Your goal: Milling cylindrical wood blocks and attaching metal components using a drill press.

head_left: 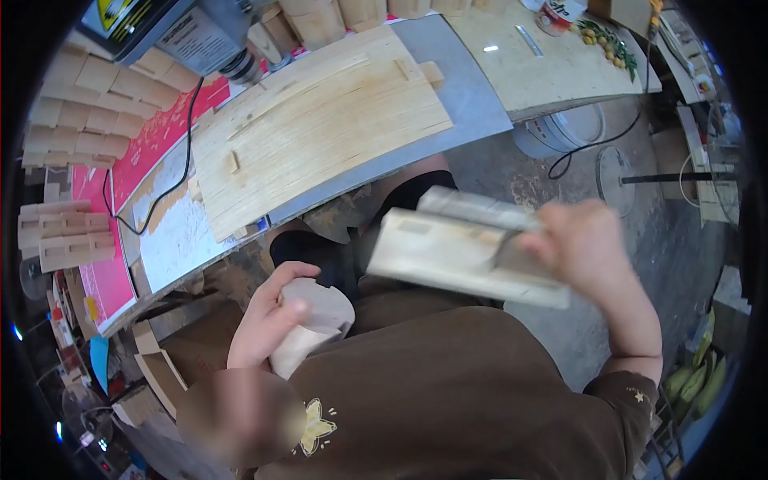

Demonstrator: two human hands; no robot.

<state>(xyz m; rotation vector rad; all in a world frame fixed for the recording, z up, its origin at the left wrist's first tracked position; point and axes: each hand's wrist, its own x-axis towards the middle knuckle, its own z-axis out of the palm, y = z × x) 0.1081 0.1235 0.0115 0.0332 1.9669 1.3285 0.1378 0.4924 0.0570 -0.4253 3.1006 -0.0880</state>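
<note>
My left hand (268, 316) is closed around a pale wooden block (318, 306) with a rounded side and a notched rim, held close to my brown shirt. In my right hand (588, 244) is a flat wooden board tool (448, 250) with a raised, pale strip along its far side; motion blurs it, so its exact kind is unclear. The tool is raised over my lap, to the right of the block and apart from it.
A wooden board (320, 120) lies on the workbench ahead, below a power drill (240, 64) with a black cord. Stacked wooden blocks (104, 96) line the left. At right are a side table (512, 76) holding fruit (608, 44), and a white bucket (560, 132) underneath.
</note>
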